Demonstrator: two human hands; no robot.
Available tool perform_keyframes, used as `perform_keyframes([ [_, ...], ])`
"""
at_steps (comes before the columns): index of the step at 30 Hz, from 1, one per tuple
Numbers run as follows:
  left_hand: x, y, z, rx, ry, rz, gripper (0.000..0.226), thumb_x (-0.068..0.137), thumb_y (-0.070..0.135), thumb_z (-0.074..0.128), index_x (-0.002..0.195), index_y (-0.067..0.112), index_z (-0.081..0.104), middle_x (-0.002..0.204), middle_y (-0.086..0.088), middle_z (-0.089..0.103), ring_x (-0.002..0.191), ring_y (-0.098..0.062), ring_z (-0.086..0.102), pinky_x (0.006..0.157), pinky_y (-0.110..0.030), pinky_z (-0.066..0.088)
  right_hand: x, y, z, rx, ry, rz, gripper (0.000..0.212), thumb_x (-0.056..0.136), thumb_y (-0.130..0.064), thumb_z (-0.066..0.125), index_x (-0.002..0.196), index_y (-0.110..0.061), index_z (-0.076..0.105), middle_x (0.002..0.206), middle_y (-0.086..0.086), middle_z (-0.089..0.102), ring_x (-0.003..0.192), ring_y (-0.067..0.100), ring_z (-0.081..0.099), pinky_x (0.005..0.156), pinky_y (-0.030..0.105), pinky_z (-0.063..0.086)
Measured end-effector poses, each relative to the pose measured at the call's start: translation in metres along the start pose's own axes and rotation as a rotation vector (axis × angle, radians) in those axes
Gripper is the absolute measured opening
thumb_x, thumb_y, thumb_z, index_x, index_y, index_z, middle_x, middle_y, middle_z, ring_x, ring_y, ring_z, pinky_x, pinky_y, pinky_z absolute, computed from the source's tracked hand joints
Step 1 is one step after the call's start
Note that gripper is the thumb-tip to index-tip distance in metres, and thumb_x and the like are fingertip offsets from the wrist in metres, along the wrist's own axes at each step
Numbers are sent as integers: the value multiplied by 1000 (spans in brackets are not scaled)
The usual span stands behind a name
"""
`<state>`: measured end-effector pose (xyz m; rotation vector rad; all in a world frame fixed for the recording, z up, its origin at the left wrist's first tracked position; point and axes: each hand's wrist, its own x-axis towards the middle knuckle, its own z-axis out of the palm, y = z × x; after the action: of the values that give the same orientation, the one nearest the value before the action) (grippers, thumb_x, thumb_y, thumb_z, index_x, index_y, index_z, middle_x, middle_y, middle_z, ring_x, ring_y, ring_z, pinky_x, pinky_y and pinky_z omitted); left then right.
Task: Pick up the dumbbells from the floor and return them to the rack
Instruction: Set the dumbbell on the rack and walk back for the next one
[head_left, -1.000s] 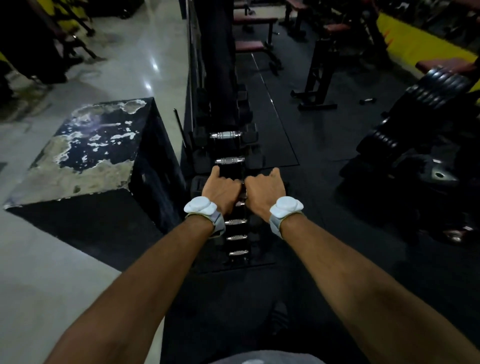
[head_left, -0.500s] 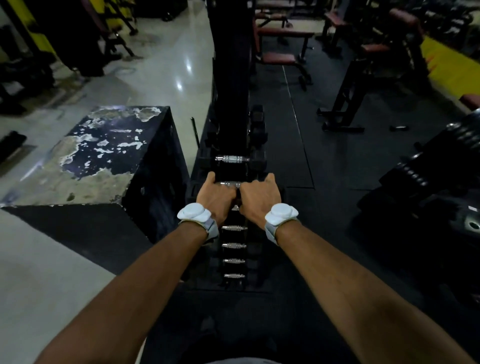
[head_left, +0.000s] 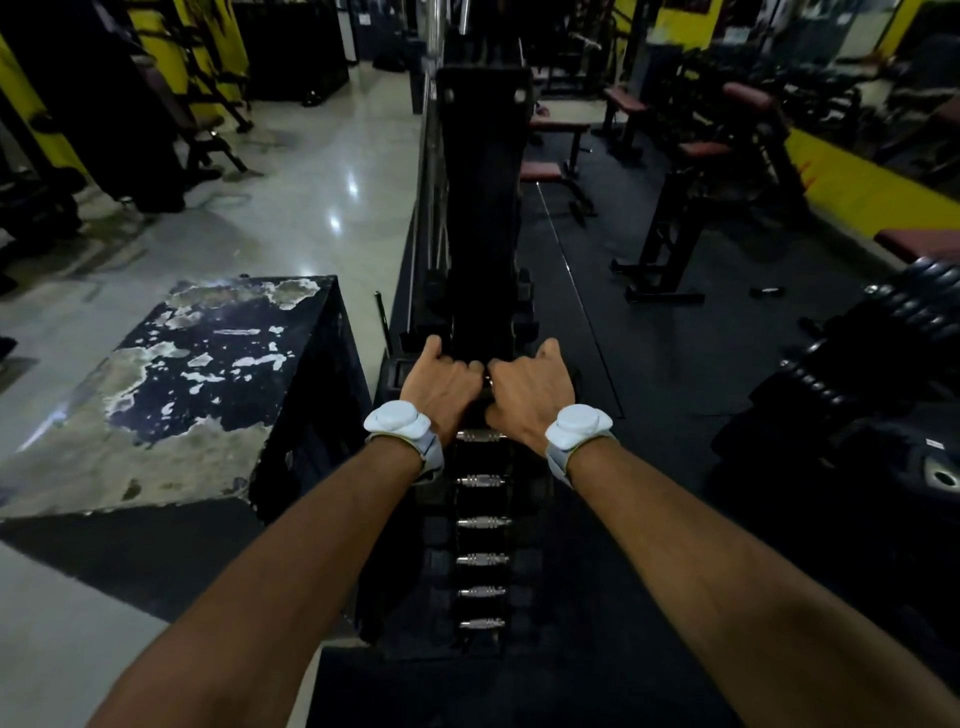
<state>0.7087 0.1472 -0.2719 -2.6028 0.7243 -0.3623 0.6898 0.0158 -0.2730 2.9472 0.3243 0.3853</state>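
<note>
Fingers of both your hands curl over one dumbbell, left hand and right hand side by side on its handle, likely sharing a heavy load. It sits at the rack, 12 o'clock from you. Toward 6 o'clock, shelved dumbbells line up; a worn box stands at 9.

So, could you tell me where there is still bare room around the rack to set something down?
The worn box top left of the rack lies bare. So does the black mat between the rack and the stacked plates. The rack itself is crowded: dumbbell handles fill the near slots, and both hands grip one dumbbell.
</note>
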Motion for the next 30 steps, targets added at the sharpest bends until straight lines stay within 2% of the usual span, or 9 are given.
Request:
perform_keyframes([
  [2,9,-9,4,8,11,4,13,97,22,45,103,18,55,93,-4,73,85,-26,67,103,-43,28,13,-1,1,-7,0,30,9,76,-32,57,82,-25,56,70,0,68,53,24,42,92,47,26],
  [4,16,-16,10,10,33,21,13,97,23,45,103,18,55,93,-4,73,85,-26,67,102,-43,28,23,-3,9,-25,18,53,9,75,-32,57,82,-25,57,67,0,67,50,23,36,90,46,27],
  [9,31,-30,35,20,93,114,11,96,24,48,100,18,56,87,-4,71,77,-26,66,98,-42,28,35,-8,28,-72,22,107,14,78,-32,61,88,-23,57,67,1,67,59,26,59,88,46,26],
  [15,57,-45,51,83,287,189,9,88,20,50,90,17,59,70,-2,60,66,-24,60,99,-41,32,53,-2,41,-105,93,119,21,77,-25,70,94,-17,58,72,6,66,66,29,61,88,47,33],
  [20,74,-46,57,-28,290,157,28,83,25,55,105,9,57,83,-8,57,78,-31,57,106,-47,33,76,13,44,-112,132,93,12,84,-16,62,96,-16,58,77,7,64,75,31,60,98,50,30],
  [23,81,-47,62,7,284,139,35,83,27,55,112,7,57,88,-10,58,82,-32,57,108,-48,29,83,17,53,-94,162,60,15,87,-15,56,101,-14,58,85,10,64,82,34,59,101,51,29],
  [30,87,-41,76,57,264,126,45,80,34,60,118,9,61,94,-6,58,88,-28,56,109,-44,23,90,19,71,-65,263,55,15,88,-14,53,100,-12,62,98,13,56,93,35,52,95,49,35],
])
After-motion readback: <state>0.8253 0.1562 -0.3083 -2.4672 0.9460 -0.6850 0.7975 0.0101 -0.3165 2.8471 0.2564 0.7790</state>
